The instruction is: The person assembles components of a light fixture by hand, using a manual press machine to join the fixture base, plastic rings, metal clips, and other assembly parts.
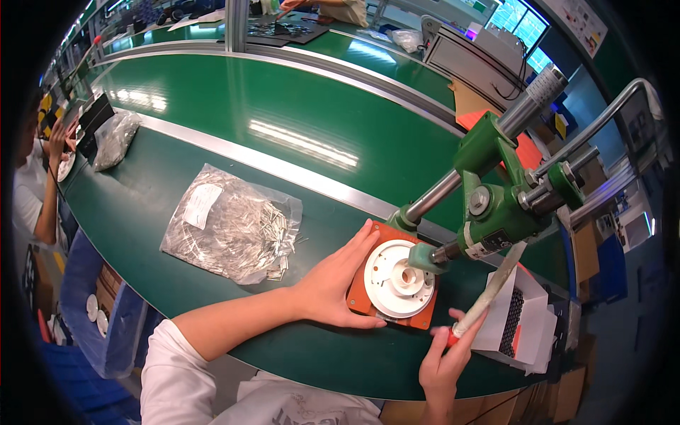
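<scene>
A white round plastic part [397, 278] lies on the orange base plate [360, 296] of a green hand press [496, 205]. My left hand [334, 280] rests flat against the left side of the plate, fingers touching the white part's rim. My right hand [445, 358] grips the end of the press's long cloth-wrapped lever handle [489, 292], which slopes down from the press head. The press ram [425, 256] sits over the part's right edge.
A clear bag of thin metal pins [232, 224] lies left of the press on the green bench. A white box with a dark perforated tray [520, 322] stands to the right. Another person [39, 177] works at far left beside another bag [113, 138].
</scene>
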{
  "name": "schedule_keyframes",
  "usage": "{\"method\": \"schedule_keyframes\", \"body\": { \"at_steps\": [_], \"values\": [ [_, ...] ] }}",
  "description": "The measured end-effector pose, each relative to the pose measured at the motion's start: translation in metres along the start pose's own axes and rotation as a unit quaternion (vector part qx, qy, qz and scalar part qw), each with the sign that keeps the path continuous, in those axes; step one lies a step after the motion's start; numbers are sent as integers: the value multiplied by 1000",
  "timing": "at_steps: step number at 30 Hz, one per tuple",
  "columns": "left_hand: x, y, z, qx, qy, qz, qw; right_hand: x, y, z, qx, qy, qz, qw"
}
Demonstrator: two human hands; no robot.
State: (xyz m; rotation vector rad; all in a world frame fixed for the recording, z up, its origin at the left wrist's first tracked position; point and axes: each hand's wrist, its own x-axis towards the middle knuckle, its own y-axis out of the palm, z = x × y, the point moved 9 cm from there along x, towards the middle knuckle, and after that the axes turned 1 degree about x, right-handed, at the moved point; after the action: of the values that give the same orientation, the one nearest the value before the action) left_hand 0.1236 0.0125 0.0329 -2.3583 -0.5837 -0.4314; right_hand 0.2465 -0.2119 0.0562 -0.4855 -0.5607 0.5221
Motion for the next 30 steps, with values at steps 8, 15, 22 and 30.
{"method": "schedule_keyframes", "body": {
  "at_steps": [8, 15, 22, 30],
  "values": [
    [0, 0, 2, 0, 9, -4, 1000, 9, 15, 4, -69, -69, 56, 994],
    [2, 1, 3, -3, 13, -21, 1000, -33, -92, 34, 63, -200, -274, 939],
    [-6, -3, 4, -15, -4, -1, 1000, 130, -185, 85, 119, -269, -416, 860],
    [6, 6, 2, -35, 22, 20, 999, 267, -80, 108, 131, -97, -30, 986]
  ]
}}
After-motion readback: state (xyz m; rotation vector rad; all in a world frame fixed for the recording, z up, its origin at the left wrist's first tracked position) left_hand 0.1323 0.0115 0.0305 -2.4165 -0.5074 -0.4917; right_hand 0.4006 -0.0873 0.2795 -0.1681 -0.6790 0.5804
